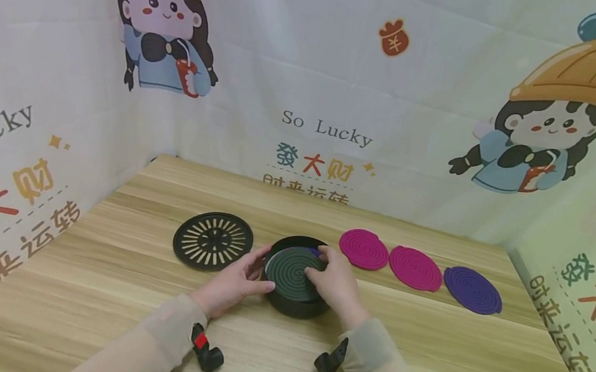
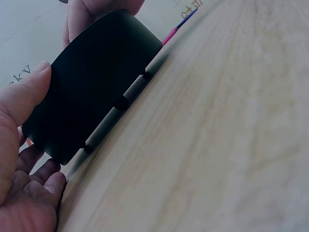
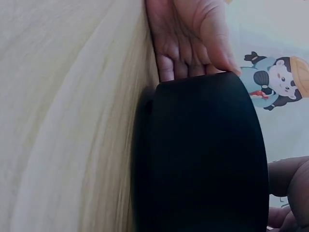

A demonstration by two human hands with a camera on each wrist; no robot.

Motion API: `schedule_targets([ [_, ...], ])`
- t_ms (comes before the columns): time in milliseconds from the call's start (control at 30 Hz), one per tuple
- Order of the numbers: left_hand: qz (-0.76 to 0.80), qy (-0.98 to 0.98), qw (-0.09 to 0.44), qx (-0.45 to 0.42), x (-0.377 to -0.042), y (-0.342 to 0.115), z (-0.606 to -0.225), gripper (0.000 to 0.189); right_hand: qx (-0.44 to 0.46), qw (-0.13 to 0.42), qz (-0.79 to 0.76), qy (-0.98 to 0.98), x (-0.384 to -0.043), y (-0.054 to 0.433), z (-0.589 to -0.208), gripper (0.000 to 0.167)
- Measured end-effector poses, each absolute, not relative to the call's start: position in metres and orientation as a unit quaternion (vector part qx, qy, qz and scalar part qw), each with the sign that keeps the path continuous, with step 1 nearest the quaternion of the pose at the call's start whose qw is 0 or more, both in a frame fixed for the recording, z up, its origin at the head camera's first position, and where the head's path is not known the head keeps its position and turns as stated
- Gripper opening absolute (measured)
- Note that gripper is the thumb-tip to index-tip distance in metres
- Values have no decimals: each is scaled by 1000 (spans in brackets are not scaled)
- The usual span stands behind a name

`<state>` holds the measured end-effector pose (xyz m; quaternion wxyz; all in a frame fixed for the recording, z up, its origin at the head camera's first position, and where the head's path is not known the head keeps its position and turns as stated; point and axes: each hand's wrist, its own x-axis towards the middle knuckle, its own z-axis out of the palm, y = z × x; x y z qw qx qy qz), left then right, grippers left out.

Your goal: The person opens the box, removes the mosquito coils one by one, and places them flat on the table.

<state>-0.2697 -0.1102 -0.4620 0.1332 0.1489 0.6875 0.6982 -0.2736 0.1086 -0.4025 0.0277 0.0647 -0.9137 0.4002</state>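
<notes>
A round black mosquito coil box point(image 1: 296, 309) stands on the table in front of me. My left hand point(image 1: 233, 280) holds its left side, thumb near the rim and fingers around the wall, as the left wrist view also shows. A dark green mosquito coil point(image 1: 290, 272) lies in the mouth of the box, with a bit of purple showing behind its far edge. My right hand point(image 1: 338, 284) reaches over the right rim and pinches the green coil, thumb on its face. The right wrist view shows mostly the box's dark wall point(image 3: 207, 154), with the right fingers partly hidden behind it.
A black slotted lid point(image 1: 213, 240) lies left of the box. To the right, in a row, are two pink coils point(image 1: 363, 249) point(image 1: 415, 268) and a purple coil point(image 1: 472, 290). Printed cloth point(image 1: 333, 79) hangs around the wooden table point(image 1: 125, 276).
</notes>
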Motion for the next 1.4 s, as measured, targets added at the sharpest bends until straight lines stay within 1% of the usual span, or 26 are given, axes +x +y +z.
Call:
schedule_targets([
  [333, 702, 683, 138, 147, -270, -110, -463, 89, 35, 32, 561, -826, -277, 114, -402, 48],
  [500, 702, 684, 139, 146, -272, -110, -464, 89, 23, 20, 617, -786, -277, 115, -404, 48],
  [667, 702, 684, 136, 146, -271, -110, -464, 89, 11, -5, 646, -763, -275, 117, -405, 47],
  [933, 704, 681, 137, 148, -271, -110, -463, 90, -25, -59, 682, -728, -274, 119, -404, 45],
  [1233, 701, 684, 140, 147, -271, -110, -463, 89, -3, -77, 677, -732, -271, 124, -401, 44],
  [1400, 703, 682, 138, 147, -271, -110, -463, 89, 7, -89, 706, -703, -270, 127, -401, 47],
])
